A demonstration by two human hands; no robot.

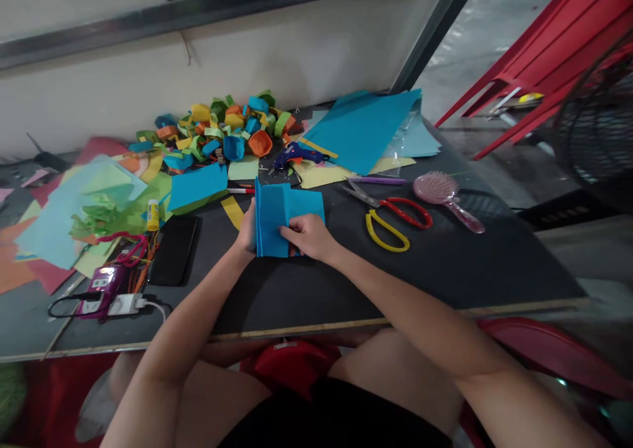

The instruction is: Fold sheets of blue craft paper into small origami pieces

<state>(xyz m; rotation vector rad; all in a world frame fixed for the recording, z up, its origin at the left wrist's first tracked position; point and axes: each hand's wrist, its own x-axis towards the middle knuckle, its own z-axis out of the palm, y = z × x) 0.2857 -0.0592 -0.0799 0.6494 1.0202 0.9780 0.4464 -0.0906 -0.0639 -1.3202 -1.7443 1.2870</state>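
Observation:
Between my hands is a folded piece of blue paper [273, 217], with one panel standing up at its left edge and another stretching to the right. My left hand [248, 229] is against the left panel, its fingers mostly hidden behind the paper. With thumb and bent fingers, my right hand [311, 235] pinches the paper near the middle fold. To the right lie scissors [390, 214] with one red and one yellow handle. A yellow paper strip [232, 212] rests just left of the paper, and a red and white pen [241, 191] is partly hidden behind it.
Behind are small folded paper pieces [222, 131], a blue glue gun [299, 156] and blue sheets [366, 128]. A black phone [173, 250], glue stick [153, 215] and power strip [123, 304] lie left. A pink hairbrush [448, 197] lies right; a fan [601, 118] stands beyond the table.

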